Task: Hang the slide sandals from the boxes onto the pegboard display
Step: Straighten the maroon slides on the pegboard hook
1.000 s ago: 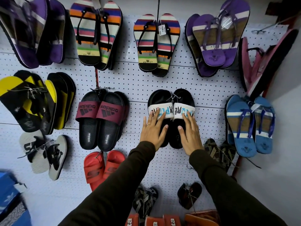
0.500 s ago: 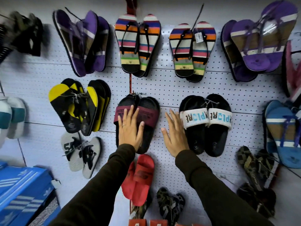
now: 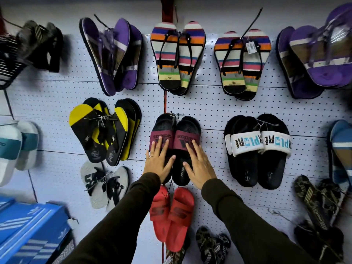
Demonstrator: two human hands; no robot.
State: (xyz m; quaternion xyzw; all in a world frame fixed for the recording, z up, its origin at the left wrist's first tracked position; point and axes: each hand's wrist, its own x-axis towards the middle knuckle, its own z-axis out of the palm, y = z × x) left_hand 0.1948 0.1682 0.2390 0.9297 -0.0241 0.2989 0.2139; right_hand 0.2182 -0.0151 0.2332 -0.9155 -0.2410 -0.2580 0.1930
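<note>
Fingers (image 3: 162, 143) of our left hand (image 3: 159, 164) lie spread and flat on the left maroon-strapped black slide (image 3: 163, 130); our right hand (image 3: 199, 168) lies likewise flat, gripping nothing, on its mate (image 3: 187, 149). The pair hangs on the pegboard (image 3: 209, 111) from a hook (image 3: 174, 114), apparently by a tie, though the detail is small. To square them, we press evenly, soles flush, heels level, clear of the red slides (image 3: 171, 216) below. Blue boxes (image 3: 32, 229) sit lower left.
</note>
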